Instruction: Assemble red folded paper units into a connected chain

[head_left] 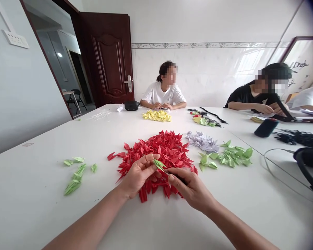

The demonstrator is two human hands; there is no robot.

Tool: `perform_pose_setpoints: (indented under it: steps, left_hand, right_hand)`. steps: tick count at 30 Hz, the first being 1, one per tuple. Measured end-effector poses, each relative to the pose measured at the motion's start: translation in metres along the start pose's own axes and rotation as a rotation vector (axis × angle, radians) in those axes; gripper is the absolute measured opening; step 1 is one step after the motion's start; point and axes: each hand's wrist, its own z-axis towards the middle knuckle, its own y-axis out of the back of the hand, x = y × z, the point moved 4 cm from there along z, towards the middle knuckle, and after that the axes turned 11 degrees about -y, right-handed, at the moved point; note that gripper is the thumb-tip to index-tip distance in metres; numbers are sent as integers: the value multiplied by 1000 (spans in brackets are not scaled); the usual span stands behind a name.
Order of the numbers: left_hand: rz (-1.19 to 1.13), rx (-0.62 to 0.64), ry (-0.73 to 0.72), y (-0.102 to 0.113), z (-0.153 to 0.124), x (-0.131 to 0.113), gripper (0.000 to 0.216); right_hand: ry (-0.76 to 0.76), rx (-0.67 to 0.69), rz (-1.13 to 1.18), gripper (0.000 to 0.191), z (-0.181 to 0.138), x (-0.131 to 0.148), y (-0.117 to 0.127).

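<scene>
Green paper fold [159, 165], clamped between left hand [138, 175] and right hand [190, 189], above red folds [167, 149]

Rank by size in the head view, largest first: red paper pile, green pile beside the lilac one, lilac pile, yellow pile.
Red paper pile
Green pile
Lilac pile and yellow pile: too alike to rank, yellow farther away.

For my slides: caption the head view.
Left hand and right hand hold a green folded-paper piece over red folded-paper pieces on a white table.

Pale-green origami unit [159, 165], red pile [160, 149]
</scene>
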Motion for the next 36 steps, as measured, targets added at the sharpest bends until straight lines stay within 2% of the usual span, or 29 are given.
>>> perform_pose_setpoints:
  steps: [4, 14, 21, 36]
  left_hand:
    - [43, 40, -16, -3, -2, 1, 27]
    - [274, 84, -109, 0, -1, 4, 28]
    - [356, 116, -117, -1, -3, 5, 29]
    - [377, 118, -121, -4, -4, 8, 33]
  right_hand:
    - [2, 33, 12, 34, 0, 2, 0]
    - [-12, -13, -33, 30, 2, -3, -2]
    - [-46, -17, -41, 27, 1, -7, -2]
    - [-112, 17, -10, 31, 5, -16, -5]
